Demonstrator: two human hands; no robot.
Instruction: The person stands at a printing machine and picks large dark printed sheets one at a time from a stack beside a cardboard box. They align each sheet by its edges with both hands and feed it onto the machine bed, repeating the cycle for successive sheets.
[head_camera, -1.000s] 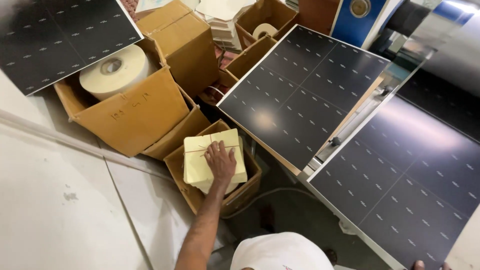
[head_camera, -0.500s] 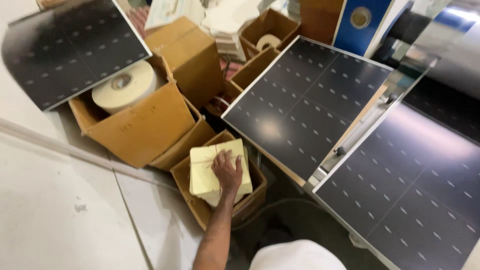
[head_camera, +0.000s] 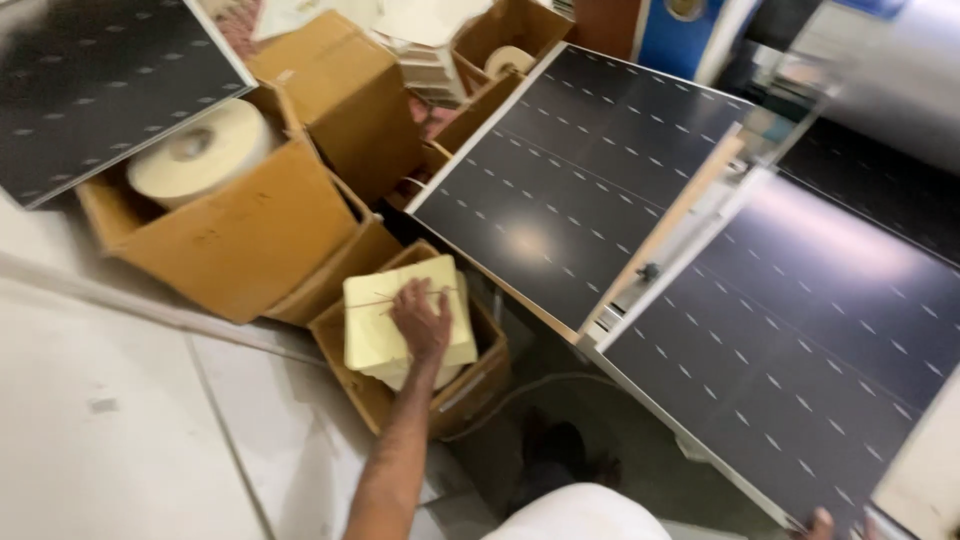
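– Two hands, as I read it from my end. Furthest left is a big open brown cardboard box (head_camera: 250, 240) holding a fat white roll (head_camera: 195, 150). Right of it, the left hand (head_camera: 420, 320) lies on a stack of pale yellow paper sheets (head_camera: 375, 320).

– Where does that stack sit?

– Inside a small open cardboard box (head_camera: 470, 385) on the floor, just below the lower edge of a dark gridded solar panel (head_camera: 580, 170). The fingers are bent down onto the top sheet, by a thin band (head_camera: 385, 299) across it. I'd say hooking that band and lifting straight up would keep the sheets squared.

– Are they under the band?

– I can't tell; the hand's back covers them. The stack's depth is hidden too.

– And the right hand (head_camera: 820, 522)?

– Cut off at the bottom edge beside a second dark panel (head_camera: 800, 330); only a fingertip shows, so its grip is unreadable.
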